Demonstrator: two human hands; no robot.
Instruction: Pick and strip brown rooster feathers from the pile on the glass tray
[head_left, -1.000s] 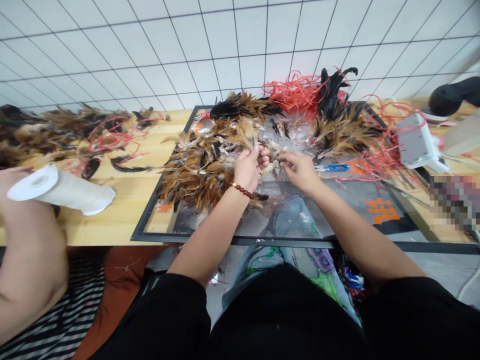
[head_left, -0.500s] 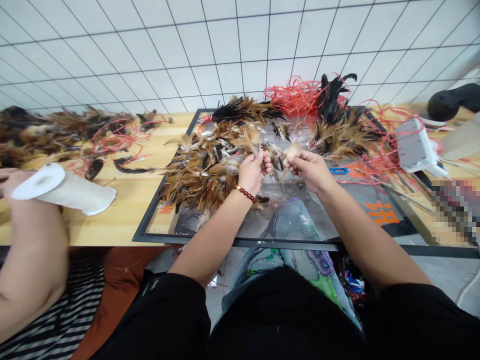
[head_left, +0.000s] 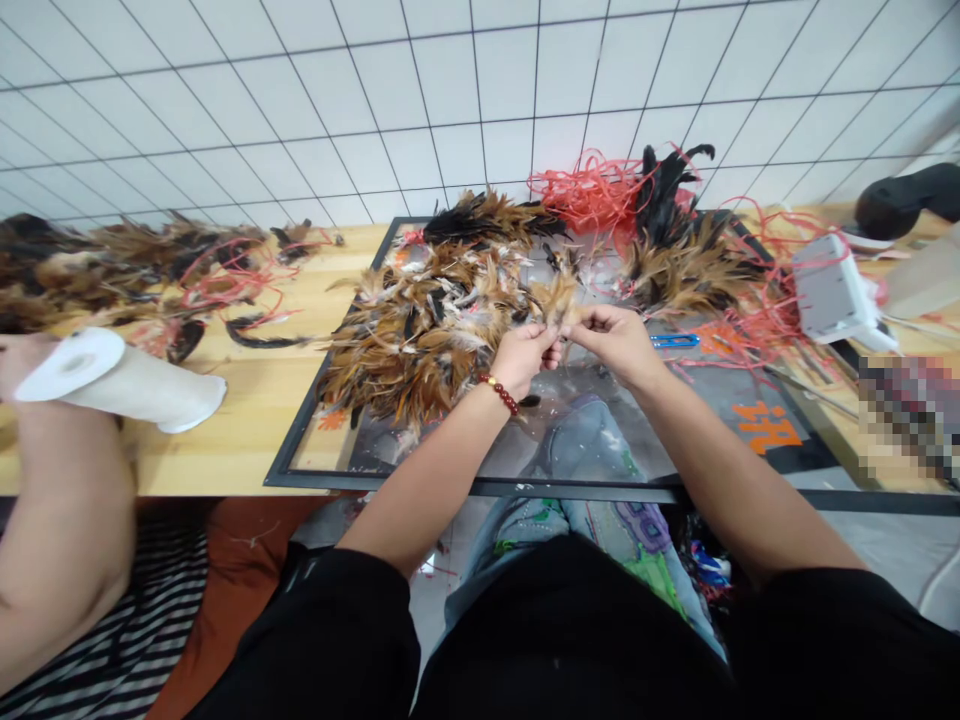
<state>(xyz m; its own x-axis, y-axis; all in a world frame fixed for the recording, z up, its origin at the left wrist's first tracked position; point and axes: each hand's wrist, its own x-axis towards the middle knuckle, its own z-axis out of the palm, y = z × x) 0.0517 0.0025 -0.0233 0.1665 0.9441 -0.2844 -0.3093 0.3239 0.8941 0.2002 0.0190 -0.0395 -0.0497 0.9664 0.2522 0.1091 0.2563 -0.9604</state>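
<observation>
My left hand (head_left: 529,354), with a red bead bracelet at its wrist, pinches a small bunch of tan feathers (head_left: 555,298) by the lower end. Right against it, my right hand (head_left: 609,338) closes thumb and finger at the base of the same bunch; the fingertips nearly meet there. A large heap of brown feathers (head_left: 409,350) lies just left of my hands, on a black-framed glass panel (head_left: 480,484). Behind it rests a tied bundle of black and brown feathers (head_left: 487,222). More brown and black feathers (head_left: 679,275) lie beyond my right hand.
Tangled red plastic strips (head_left: 592,195) lie at the back. A blue cutter (head_left: 675,341) and a white box-shaped device (head_left: 832,290) are to the right. At left, a co-worker's arm (head_left: 67,480) is beside a white spool (head_left: 127,380), with more feathers (head_left: 112,265) behind.
My right hand has moved left and my left hand slightly right, so they now meet. The pale feather the right hand held apart is now at the bunch in my left hand.
</observation>
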